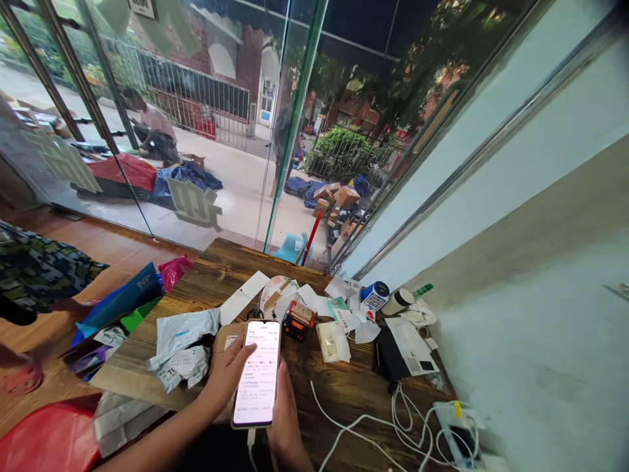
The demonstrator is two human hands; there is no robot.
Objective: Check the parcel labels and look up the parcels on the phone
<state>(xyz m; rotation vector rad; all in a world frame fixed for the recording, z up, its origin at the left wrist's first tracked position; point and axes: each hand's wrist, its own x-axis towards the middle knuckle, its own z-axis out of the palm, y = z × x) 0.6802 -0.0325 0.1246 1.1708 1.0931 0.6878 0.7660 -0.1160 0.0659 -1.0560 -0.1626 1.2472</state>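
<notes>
A smartphone [259,372] with a lit screen of text is held upright over the wooden table [221,275], a white cable plugged into its bottom end. My right hand [285,419] wraps round its lower right edge from beneath. My left hand [227,375] rests against the phone's left side, the thumb stretched onto the upper part of the screen. A brown cardboard parcel [223,335] lies on the table under my left hand.
Torn grey mailer bags [181,328], paper slips, an orange-black handheld device [297,319], a small packet [333,341], a black box [390,359], and white cables [393,419] litter the table. Another person's arm shows at far left. Glass doors stand behind; a white wall runs along the right.
</notes>
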